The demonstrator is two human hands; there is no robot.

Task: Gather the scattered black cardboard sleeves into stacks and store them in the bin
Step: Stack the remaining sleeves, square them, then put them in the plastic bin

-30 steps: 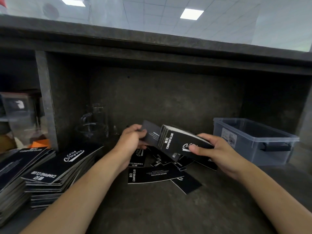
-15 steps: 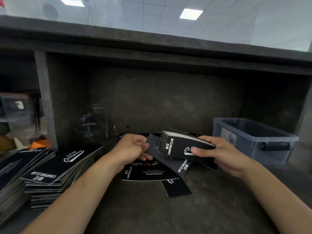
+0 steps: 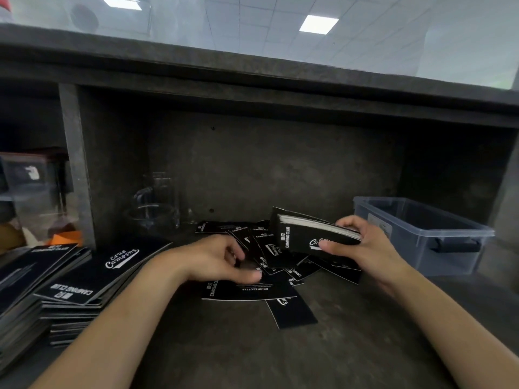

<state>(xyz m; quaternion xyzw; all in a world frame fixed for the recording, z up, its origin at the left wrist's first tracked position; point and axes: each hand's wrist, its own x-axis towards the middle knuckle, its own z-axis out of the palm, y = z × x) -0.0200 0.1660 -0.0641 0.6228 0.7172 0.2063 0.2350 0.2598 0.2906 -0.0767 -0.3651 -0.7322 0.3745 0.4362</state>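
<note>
R hand (image 3: 362, 248) grips stack (image 3: 306, 238) w/ "CAMPING CLUB"; loose sleeve (image 3: 247, 291) reads "DRINK&COFFEE".

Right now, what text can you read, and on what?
"CAMPING CLUB": held stack
"Camping" in script, "CAMPING CLUB": left stack's top sleeve
"CAMPING CLUB", "DRINK&COFFEE": loose front sleeve
Bin label: too blurred to read.
Other loose sleeves: print too small to read.
</note>
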